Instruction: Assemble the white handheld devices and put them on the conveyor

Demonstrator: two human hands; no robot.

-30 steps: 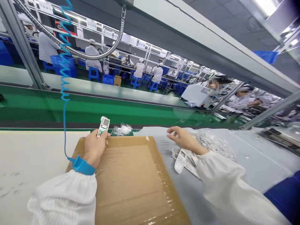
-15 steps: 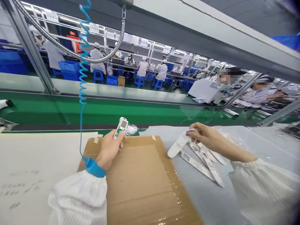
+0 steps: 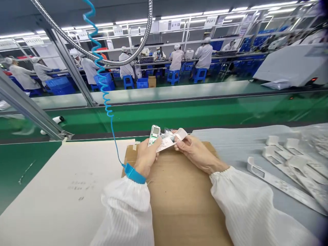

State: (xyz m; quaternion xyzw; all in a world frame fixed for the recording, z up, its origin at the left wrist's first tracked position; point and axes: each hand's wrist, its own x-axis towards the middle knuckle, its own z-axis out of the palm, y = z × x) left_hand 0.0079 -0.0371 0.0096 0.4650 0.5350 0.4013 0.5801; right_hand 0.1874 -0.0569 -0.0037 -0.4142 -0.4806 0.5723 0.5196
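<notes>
My left hand [image 3: 146, 159] grips a small handheld electronic device [image 3: 154, 135] upright, with a grey screen at its top and a green circuit board showing below. My right hand [image 3: 193, 151] pinches a long white plastic casing strip [image 3: 170, 139], and its far end lies close against the device. A crumpled clear plastic bag [image 3: 167, 133] is partly hidden behind them. Both hands hover over a brown cardboard sheet [image 3: 179, 194]. Several matching white casings [image 3: 284, 167] lie to the right.
A white paper-covered bench surface [image 3: 64, 184] lies left of the cardboard. A grey foam sheet [image 3: 243, 133] lies beneath the casings. A green conveyor [image 3: 153, 116] runs behind. A blue coiled cord [image 3: 104, 82] leads to my blue wrist strap [image 3: 135, 173]. Co-workers in white suits [image 3: 176, 59] sit beyond.
My right hand has brought a white casing from the pile to the device in my left hand. The view has turned and levelled, so the pile now sits further right.
</notes>
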